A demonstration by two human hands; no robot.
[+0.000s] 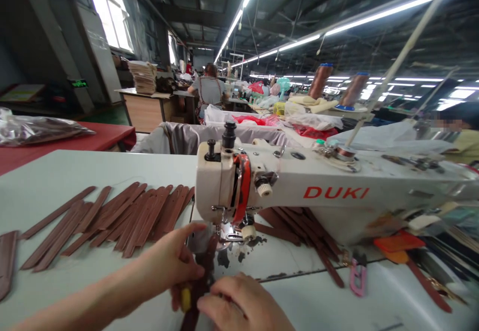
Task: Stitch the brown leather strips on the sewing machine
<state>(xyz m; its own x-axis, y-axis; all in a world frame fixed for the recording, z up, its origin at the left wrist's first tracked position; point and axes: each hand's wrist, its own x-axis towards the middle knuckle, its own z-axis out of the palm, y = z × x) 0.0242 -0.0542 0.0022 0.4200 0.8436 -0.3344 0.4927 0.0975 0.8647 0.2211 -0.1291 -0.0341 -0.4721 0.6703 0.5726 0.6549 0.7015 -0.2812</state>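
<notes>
A dark brown leather-like strap point(205, 263) runs from the sewing machine's presser foot point(226, 237) toward me. My left hand point(174, 258) is closed on the strap just in front of the foot, its thumb on top and its index finger stretched toward the needle area. A small yellow piece point(186, 298) shows beneath that hand; I cannot tell whether it is worn on a finger. Nearer to me, my right hand point(241, 303) pinches the strap's edge with curled fingers. The white sewing machine point(284, 176) carries red DUKI lettering. Part of the strap is hidden by my hands.
Several brown straps point(145, 216) lie fanned out left of the machine, and more straps point(310, 236) lie behind the needle. Pink thread snips point(358, 276) rest at the right. Beyond the table are a cloth-lined bin point(183, 136), thread cones point(321, 82) and a seated person point(209, 91).
</notes>
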